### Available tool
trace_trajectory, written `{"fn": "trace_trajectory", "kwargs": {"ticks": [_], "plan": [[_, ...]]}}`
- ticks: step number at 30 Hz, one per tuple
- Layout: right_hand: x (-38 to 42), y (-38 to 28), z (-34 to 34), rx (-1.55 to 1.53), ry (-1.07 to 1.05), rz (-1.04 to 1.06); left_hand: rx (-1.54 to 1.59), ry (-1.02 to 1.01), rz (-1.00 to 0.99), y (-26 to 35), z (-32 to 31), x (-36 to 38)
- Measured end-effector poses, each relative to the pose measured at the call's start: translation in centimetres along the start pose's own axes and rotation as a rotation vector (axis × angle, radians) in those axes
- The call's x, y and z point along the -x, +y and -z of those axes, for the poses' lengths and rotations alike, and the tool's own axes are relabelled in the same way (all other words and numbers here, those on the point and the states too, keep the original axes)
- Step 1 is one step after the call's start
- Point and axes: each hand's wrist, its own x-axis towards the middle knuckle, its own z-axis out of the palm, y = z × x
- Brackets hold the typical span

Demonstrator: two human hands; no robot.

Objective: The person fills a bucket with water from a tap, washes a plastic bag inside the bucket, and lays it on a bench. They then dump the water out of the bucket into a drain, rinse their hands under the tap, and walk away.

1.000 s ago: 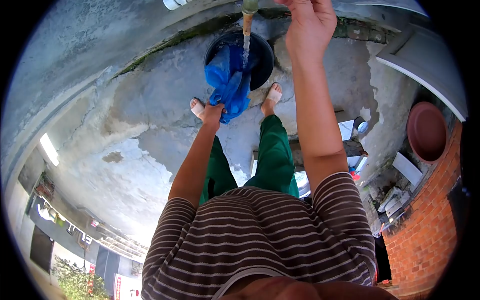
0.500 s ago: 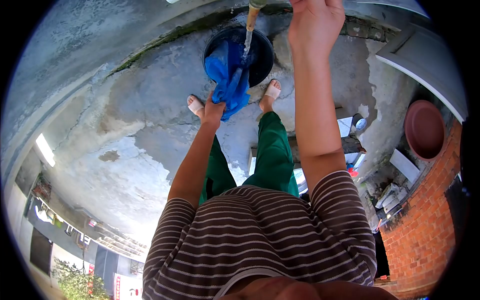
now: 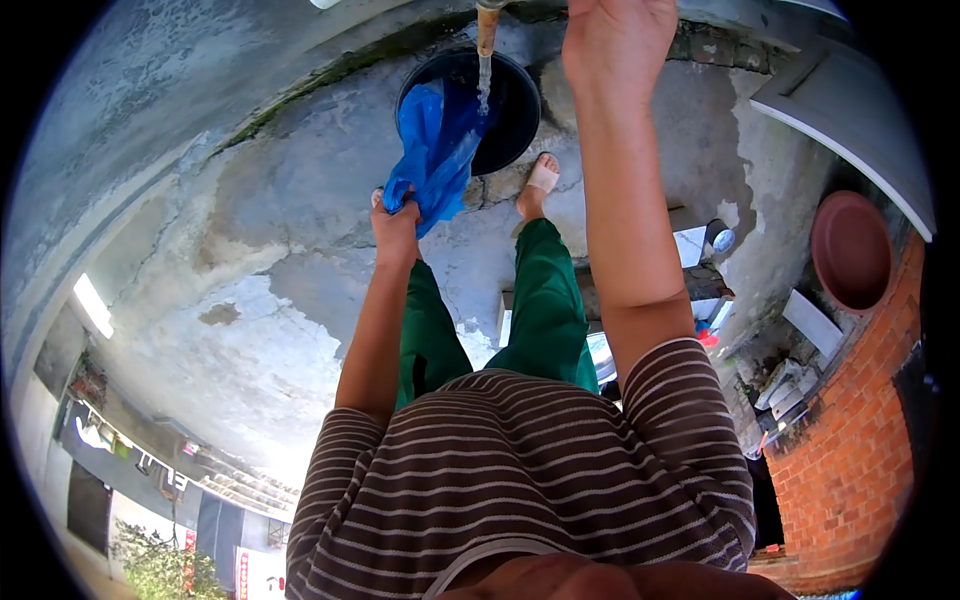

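Observation:
My left hand point(image 3: 397, 228) is closed around the near end of a crinkled blue plastic bag point(image 3: 432, 165). The bag's far end hangs over the rim into a round black bucket point(image 3: 527, 118). A stream of water point(image 3: 484, 85) runs from the tap spout point(image 3: 487, 32) into the bucket. Raised at the top edge, beside the tap, is my right hand point(image 3: 622, 45). Its fingers look curled, but the frame cuts them off, so whatever they hold is hidden.
Around my sandalled feet lies worn, patchy concrete floor point(image 3: 300, 220). A mossy wall edge runs behind the bucket. To the right are a reddish-brown basin point(image 3: 852, 252), a pale-edged slab point(image 3: 850, 130), a brick wall point(image 3: 845, 460) and assorted clutter.
My left hand has drawn the blue bag down and left, stretching it out from the bucket. The tap keeps running, and my right hand stays raised near it.

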Motion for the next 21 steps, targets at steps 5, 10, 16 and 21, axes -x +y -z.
{"fn": "trace_trajectory", "kwargs": {"ticks": [5, 10, 16, 21], "plan": [[0.7, -0.3, -0.1, 0.005, -0.016, 0.019, -0.175, -0.021, -0.022, -1.5, 1.2, 0.5], [1.2, 0.1, 0.1, -0.004, -0.026, 0.042, -0.188, -0.055, 0.006, -1.9, 1.0, 0.3], [1.5, 0.3, 0.0, -0.045, -0.027, 0.05, -0.19, -0.044, 0.031, -1.4, 0.3, 0.6], [1.4, 1.0, 0.1, -0.08, -0.047, 0.106, -0.13, -0.033, 0.028, -2.4, 1.1, 0.3]]}}
